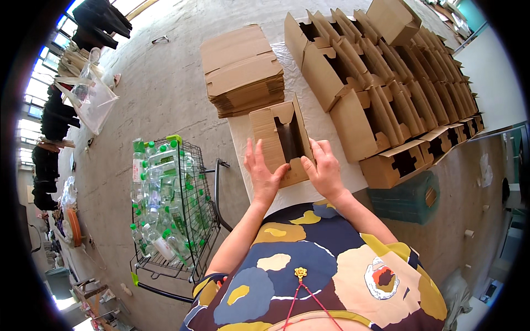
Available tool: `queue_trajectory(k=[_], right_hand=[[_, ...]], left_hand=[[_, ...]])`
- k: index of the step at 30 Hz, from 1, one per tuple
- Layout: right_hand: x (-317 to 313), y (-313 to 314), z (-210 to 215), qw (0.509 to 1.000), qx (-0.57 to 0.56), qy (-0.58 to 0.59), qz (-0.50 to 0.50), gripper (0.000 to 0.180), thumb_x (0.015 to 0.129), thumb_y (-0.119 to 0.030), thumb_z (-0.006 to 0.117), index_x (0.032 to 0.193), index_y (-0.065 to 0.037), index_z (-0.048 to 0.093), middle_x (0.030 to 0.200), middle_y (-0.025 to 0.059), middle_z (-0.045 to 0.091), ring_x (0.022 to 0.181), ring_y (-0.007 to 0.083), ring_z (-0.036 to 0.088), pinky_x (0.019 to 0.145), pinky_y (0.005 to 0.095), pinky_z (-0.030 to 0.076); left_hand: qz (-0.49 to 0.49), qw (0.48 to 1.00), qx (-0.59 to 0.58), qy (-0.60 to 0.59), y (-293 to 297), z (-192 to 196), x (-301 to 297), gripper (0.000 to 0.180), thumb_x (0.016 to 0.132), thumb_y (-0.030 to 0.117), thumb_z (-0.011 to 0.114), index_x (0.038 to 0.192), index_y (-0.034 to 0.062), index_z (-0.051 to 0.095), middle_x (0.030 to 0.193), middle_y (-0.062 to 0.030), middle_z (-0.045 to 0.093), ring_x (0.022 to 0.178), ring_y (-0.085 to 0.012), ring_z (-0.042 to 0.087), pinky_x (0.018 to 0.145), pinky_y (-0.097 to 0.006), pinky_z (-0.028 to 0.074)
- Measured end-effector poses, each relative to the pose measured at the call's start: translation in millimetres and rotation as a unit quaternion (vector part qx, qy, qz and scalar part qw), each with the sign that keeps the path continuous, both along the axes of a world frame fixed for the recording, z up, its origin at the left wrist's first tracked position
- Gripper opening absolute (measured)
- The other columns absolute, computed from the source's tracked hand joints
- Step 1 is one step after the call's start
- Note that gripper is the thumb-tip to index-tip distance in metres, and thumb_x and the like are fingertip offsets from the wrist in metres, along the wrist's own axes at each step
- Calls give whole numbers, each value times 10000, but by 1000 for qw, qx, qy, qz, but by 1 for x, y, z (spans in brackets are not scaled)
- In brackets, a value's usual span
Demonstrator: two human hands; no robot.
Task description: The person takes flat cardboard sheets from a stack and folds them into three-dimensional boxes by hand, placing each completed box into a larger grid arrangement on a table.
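We get bright daylight, the windows [43, 74] at left glaring white, shadow inside the open boxes [323, 76], and fisheye bending toward black corners

Bare hands [264, 175]: two counted. Upright open brown cardboard box [268, 144] between them: one. Brown flattened cardboard sheets: one stack [243, 69] logged, sheets too tightly pressed to be counted. Open brown cardboard boxes packed in rows [353, 118]: well over a dozen seen, exact total blocked by overlap. Tilted brown cardboard box [391, 21] set on top of those rows: one. Black wire cart [165, 293]: one. Clear plastic bottles with green caps [160, 193]: dozens estimated, many hidden. Translucent teal container [400, 201]: one noted. Yellow flower-shaped pendant [300, 272]: one noted.
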State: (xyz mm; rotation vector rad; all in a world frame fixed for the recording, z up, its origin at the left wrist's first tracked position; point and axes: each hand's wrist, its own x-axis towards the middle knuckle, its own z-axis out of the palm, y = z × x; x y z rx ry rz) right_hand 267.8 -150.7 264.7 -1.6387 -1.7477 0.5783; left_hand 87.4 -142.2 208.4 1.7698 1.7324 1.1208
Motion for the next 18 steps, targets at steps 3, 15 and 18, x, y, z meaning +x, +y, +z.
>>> queue_trajectory(k=[3,15,18], right_hand=[[20,17,-18,982,49,175,45,387,1038,-190,569,1356,31,588,1239,129,591,1047,274,646,912,363,529],[-3,8,-28,938,-23,346,8,518,1001,-184,655,1465,-26,487,1340,111,494,1010,166,629,742,296,596],[2,11,-39,956,-27,291,-12,662,929,-279,760,1472,-38,469,1354,114,485,1064,198,618,792,320,585]], left_hand=[[-36,989,-62,-132,4,-5,-5,954,770,166,862,1556,51,335,1535,-198,425,1440,-386,369,1197,-432,318],[-217,970,-90,-65,45,33,-40,826,741,86,854,1479,54,485,1576,-170,434,1389,-363,485,1156,-409,409],[-221,973,-62,-3,56,33,-44,859,707,112,881,1470,51,493,1550,-167,467,1384,-354,493,1150,-412,419]])
